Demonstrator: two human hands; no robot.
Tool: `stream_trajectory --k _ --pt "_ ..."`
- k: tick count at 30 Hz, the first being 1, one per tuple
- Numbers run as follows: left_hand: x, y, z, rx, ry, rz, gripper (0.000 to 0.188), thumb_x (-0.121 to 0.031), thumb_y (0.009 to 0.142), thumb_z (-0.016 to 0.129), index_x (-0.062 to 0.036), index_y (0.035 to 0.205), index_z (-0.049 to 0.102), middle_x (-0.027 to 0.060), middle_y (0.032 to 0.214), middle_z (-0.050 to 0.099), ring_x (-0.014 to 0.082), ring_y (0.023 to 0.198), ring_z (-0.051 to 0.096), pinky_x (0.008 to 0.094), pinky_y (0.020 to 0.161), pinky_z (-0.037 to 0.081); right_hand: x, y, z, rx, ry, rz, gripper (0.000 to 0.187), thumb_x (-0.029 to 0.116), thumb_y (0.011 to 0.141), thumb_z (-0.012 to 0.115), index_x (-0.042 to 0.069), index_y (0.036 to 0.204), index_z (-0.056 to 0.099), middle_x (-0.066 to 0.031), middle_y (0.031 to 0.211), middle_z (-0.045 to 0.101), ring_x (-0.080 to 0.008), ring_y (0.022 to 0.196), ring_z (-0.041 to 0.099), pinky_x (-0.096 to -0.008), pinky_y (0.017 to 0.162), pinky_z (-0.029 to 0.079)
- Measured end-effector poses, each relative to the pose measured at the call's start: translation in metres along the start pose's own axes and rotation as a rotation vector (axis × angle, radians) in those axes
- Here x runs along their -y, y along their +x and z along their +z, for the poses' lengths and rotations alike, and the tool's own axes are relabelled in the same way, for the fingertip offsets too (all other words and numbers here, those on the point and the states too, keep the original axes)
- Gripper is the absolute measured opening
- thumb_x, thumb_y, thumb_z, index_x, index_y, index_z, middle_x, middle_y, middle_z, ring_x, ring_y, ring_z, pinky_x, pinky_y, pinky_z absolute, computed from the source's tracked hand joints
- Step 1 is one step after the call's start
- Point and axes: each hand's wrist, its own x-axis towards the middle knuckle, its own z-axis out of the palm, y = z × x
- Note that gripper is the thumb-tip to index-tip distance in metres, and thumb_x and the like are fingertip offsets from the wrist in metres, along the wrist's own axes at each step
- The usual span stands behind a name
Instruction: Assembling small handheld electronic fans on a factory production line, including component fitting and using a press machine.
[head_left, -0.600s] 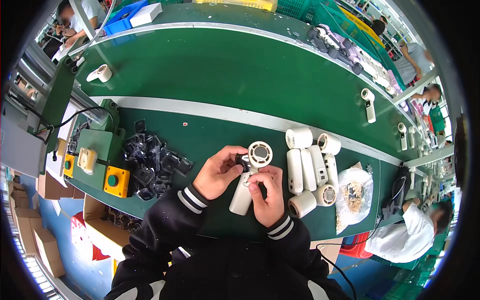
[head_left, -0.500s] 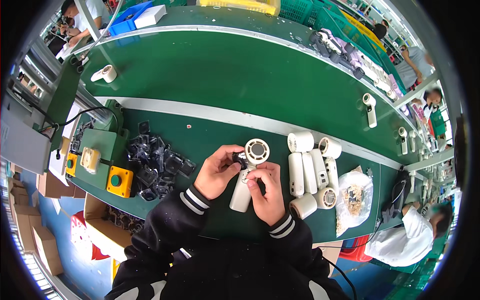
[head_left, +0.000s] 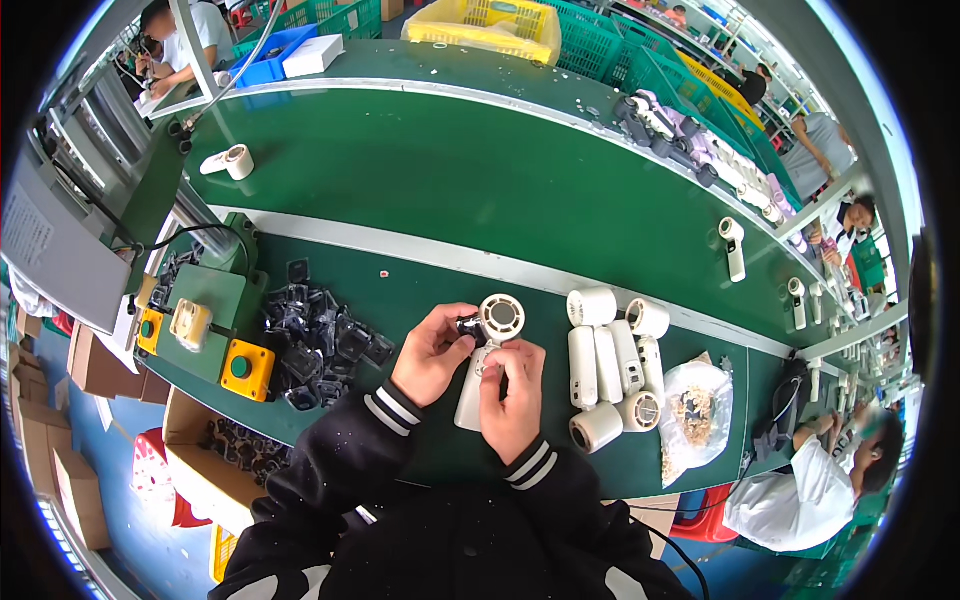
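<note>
A white handheld fan (head_left: 467,402) lies in front of me on the green bench, its round grilled head (head_left: 502,317) pointing away. My left hand (head_left: 425,362) is closed, thumb and fingers pinching a small glossy black part (head_left: 468,326) against the left side of the fan head. Curled over the fan's neck, my right hand (head_left: 512,398) has its thumb and fingertips pressed together there. Whether a small piece sits between those fingertips is hidden. Left of my hands lies a heap of black plastic parts (head_left: 318,340). Several white fans (head_left: 607,365) are grouped at the right.
A clear plastic bag (head_left: 697,410) of small pieces lies beyond the grouped fans. At far left stands a green press fixture with yellow button boxes (head_left: 245,370). A raised metal rail (head_left: 400,244) separates the bench from a green belt carrying scattered fans (head_left: 733,248). A person (head_left: 810,490) sits at right.
My right hand has shifted left and curled further over the fan's neck. The left hand keeps its pinch on the black part. The whole view has tilted slightly.
</note>
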Motion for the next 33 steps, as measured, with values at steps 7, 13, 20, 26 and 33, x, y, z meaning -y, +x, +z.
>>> stream_trajectory --k 7,13,20,26,33 --pt "-0.009 -0.002 -0.002 -0.043 0.023 0.055 0.035 0.007 0.089 0.056 -0.0035 0.123 0.055 0.0015 0.087 0.058 0.0062 0.077 0.053 0.0216 0.071 0.047 -0.006 0.002 -0.01 -0.104 0.093 0.03 0.026 0.003 0.082 0.062 0.002 0.105 0.049 -0.014 0.103 0.048 -0.0278 0.096 0.049 -0.0368 0.086 0.041" --pt "-0.05 -0.013 0.004 0.172 0.372 0.06 0.035 0.004 0.089 0.058 -0.0032 0.123 0.058 0.0028 0.089 0.06 0.0077 0.078 0.054 0.0225 0.074 0.046 -0.012 0.017 -0.032 0.2 0.355 0.123 0.009 0.006 0.092 0.06 0.001 0.098 0.055 -0.0022 0.084 0.055 -0.0094 0.077 0.05 -0.0241 0.073 0.042" --pt "-0.039 -0.015 0.006 0.084 0.414 0.119 0.031 0.004 0.083 0.064 -0.0033 0.114 0.064 0.0052 0.089 0.061 0.0108 0.076 0.059 0.0245 0.072 0.05 -0.016 0.013 -0.027 0.259 0.297 0.118 0.012 0.008 0.09 0.064 0.001 0.086 0.055 -0.0007 0.069 0.055 -0.0064 0.059 0.048 -0.0227 0.054 0.04" --pt "-0.032 -0.015 0.006 0.085 0.459 0.157 0.03 0.004 0.081 0.066 -0.0043 0.11 0.067 0.0056 0.085 0.057 0.0109 0.073 0.058 0.0246 0.069 0.05 -0.014 0.011 -0.025 0.182 0.31 0.315 0.015 0.008 0.093 0.062 0.003 0.083 0.051 0.0043 0.07 0.05 -0.0014 0.063 0.043 -0.0187 0.055 0.035" --pt "-0.03 -0.01 0.005 -0.009 0.571 0.178 0.016 -0.005 0.083 0.068 -0.0012 0.098 0.063 0.0067 0.084 0.058 0.0139 0.067 0.053 0.0278 0.063 0.045 -0.023 0.008 -0.021 0.162 0.308 0.306 0.017 0.006 0.09 0.064 0.001 0.079 0.052 0.0017 0.059 0.049 -0.0021 0.053 0.041 -0.0214 0.046 0.032"
